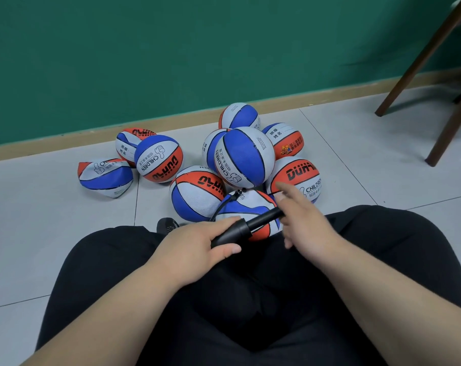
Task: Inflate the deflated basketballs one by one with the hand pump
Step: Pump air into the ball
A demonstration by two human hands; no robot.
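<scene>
A black hand pump (pixel 246 226) lies slantwise over my lap. My left hand (pixel 197 247) grips its barrel. My right hand (pixel 307 220) is at the handle end, its fingers spread and mostly straight, touching the handle without closing round it. A thin black hose (pixel 222 206) runs from the pump up to the valve of a partly flat red, white and blue basketball (pixel 250 204) between my knees. Behind it is a pile of several matching balls. A round one (pixel 244 157) sits on top, and a collapsed one (pixel 105 177) lies at the far left.
I sit on a grey tiled floor (pixel 52 233) facing a green wall (pixel 171 48) with a tan baseboard. Brown wooden chair legs (pixel 419 56) stand at the right. The toe of a dark shoe (pixel 167 224) shows by my left knee.
</scene>
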